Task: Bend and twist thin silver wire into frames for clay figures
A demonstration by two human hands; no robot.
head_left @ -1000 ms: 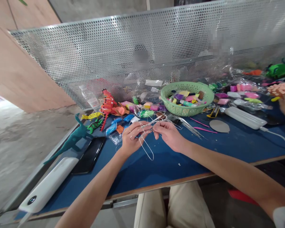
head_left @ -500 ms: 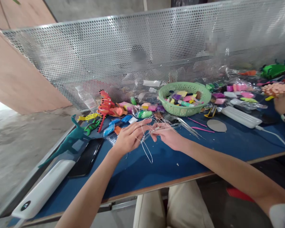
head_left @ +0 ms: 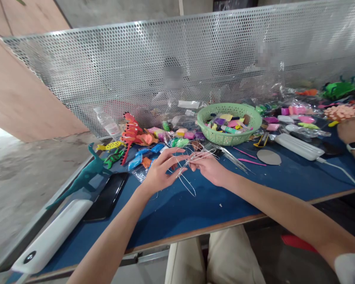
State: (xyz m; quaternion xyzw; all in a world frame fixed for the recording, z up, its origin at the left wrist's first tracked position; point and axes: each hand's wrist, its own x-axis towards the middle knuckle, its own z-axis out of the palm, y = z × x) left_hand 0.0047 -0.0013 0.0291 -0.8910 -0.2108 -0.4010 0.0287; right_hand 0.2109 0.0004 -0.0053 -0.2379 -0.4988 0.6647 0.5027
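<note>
A frame of bent, twisted silvery wire point(head_left: 187, 188) with several loops is held up over the blue table. My right hand point(head_left: 208, 167) pinches it at its twisted middle, thumb and fingers closed. My left hand point(head_left: 162, 169) is at the left side of the same wire with its fingers spread and its thumb below. Its thumb tip is close to the twisted strands; whether they touch, I cannot tell. Behind my right hand lies a bundle of straight wires point(head_left: 233, 158). Small blue packets point(head_left: 136, 161) lie beyond my left hand.
A green basket point(head_left: 229, 137) of colourful packets stands at the back. On the left are a teal dinosaur figure point(head_left: 87, 173), a black phone point(head_left: 108, 197) and a white lamp point(head_left: 53, 236). Another white device point(head_left: 298, 146) and a co-worker's hand point(head_left: 353, 130) are on the right. A perforated metal screen point(head_left: 121, 67) borders the back.
My left fingers have spread further apart around the wire. The wire frame has turned a little, and its lower loop has swung to the right.
</note>
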